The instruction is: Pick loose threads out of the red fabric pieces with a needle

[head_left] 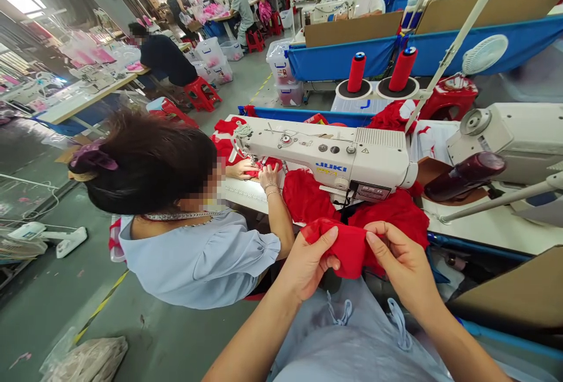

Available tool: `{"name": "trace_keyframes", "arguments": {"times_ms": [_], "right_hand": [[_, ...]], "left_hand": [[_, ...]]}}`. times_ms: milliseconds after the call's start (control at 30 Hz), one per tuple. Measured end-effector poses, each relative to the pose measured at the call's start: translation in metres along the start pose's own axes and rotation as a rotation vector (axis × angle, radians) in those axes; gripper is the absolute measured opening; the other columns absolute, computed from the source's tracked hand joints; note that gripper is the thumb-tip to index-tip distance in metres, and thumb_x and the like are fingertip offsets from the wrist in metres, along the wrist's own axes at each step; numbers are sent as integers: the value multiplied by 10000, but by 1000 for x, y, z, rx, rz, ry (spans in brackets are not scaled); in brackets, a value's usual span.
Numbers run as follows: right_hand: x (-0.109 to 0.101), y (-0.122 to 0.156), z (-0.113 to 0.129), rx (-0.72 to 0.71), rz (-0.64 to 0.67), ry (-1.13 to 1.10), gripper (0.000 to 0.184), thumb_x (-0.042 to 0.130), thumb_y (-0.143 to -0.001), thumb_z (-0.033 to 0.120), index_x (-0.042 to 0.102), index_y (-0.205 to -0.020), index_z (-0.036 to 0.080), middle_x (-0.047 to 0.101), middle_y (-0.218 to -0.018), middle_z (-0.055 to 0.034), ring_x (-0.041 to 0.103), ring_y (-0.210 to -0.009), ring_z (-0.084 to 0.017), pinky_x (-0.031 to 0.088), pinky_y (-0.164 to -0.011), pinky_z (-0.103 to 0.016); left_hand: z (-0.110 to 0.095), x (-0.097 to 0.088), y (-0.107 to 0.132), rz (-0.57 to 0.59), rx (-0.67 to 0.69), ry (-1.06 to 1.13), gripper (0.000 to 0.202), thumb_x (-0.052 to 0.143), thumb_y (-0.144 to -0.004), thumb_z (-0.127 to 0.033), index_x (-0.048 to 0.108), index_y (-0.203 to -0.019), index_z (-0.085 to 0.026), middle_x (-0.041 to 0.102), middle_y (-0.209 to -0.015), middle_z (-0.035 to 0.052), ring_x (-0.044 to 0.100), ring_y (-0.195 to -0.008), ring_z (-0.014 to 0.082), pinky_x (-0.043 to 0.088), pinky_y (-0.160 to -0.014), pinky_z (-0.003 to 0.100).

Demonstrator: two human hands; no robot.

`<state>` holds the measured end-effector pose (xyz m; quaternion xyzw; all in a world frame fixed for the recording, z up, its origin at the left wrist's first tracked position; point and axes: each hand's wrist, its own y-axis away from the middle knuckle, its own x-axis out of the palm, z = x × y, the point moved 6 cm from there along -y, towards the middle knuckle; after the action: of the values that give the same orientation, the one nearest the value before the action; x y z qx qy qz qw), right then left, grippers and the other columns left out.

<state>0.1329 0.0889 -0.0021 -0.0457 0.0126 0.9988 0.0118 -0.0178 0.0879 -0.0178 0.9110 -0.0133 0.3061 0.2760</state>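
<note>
A small piece of red fabric is stretched between my two hands, just above my lap. My left hand grips its left part, thumb on top and fingers curled beneath. At the upper right edge, my right hand pinches the cloth between thumb and fingertips. Right behind it, more red fabric lies heaped at the table edge. A white sewing machine stands beyond. At its needle end, a co-worker's hands are on other red cloth.
A seated co-worker in light blue is close on my left. Two red thread cones stand behind the machine. At right are a dark red thread cone, a second sewing machine and a cardboard sheet.
</note>
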Motion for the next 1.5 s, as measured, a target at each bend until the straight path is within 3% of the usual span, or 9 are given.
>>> {"name": "trace_keyframes", "arguments": {"times_ms": [133, 200, 400, 600, 867, 1067, 1233, 1367, 1500], "right_hand": [[0, 3, 7, -62, -13, 47, 262, 598, -872, 452, 617, -788, 205, 595, -717, -9, 538, -616, -140, 444, -531, -224], [2, 4, 10, -93, -5, 71, 253, 586, -884, 437, 615, -789, 204, 598, -733, -14, 545, -637, -144, 448, -552, -226], [5, 4, 8, -62, 48, 37, 250, 544, -912, 430, 584, -817, 202, 549, -710, 2, 504, -595, -125, 436, -530, -214], [6, 6, 11, -113, 44, 81, 194, 544, -912, 371, 596, -834, 201, 577, -752, -8, 540, -651, -132, 450, -568, -211], [9, 5, 8, -62, 20, 88, 196, 543, -895, 372, 618, -851, 197, 619, -753, -11, 570, -629, -135, 475, -556, -220], [7, 2, 20, -189, -71, 270, 103, 587, -826, 255, 648, -773, 192, 550, -610, 32, 444, -482, -97, 393, -457, -204], [-5, -1, 16, -151, -156, 217, 121, 579, -864, 282, 653, -828, 193, 638, -693, 0, 560, -577, -118, 460, -522, -206], [0, 2, 24, -300, -75, 294, 89, 612, -878, 267, 664, -911, 203, 637, -837, -9, 521, -571, -91, 442, -536, -204], [-1, 3, 27, -360, -65, 355, 112, 590, -899, 231, 629, -796, 208, 600, -773, 5, 532, -622, -102, 426, -561, -202]], "left_hand": [[0, 5, 2, 33, -4, 12, 388, 892, -588, -253, 701, -892, -108, 706, -808, 34, 636, -667, 89, 533, -593, 170], [2, 8, 2, 47, -2, 41, 356, 897, -577, -232, 696, -843, -108, 699, -785, 25, 637, -692, 91, 535, -648, 181], [8, 4, -4, -35, 17, 100, 339, 877, -611, -307, 646, -783, -127, 670, -726, 1, 617, -659, 88, 501, -590, 179], [2, 9, -3, 63, 95, 11, 327, 888, -588, -241, 615, -724, -124, 655, -676, -17, 593, -622, 75, 488, -606, 180], [3, 3, -3, 51, 7, 23, 353, 895, -553, -177, 670, -817, -110, 708, -714, 17, 635, -613, 94, 507, -582, 186], [6, -1, -3, 24, -22, 20, 357, 902, -536, -171, 688, -813, -100, 705, -696, 20, 638, -600, 95, 510, -571, 182], [4, 0, -2, 37, -24, 5, 361, 889, -568, -174, 700, -865, -97, 741, -830, 73, 692, -755, 144, 552, -710, 225], [4, 5, -1, 67, 0, 5, 331, 883, -584, -181, 699, -849, -109, 719, -744, 37, 658, -647, 112, 541, -607, 198], [2, 6, 1, 67, 5, -47, 350, 872, -619, -220, 725, -912, -97, 729, -783, 50, 654, -656, 99, 548, -591, 172]]}}
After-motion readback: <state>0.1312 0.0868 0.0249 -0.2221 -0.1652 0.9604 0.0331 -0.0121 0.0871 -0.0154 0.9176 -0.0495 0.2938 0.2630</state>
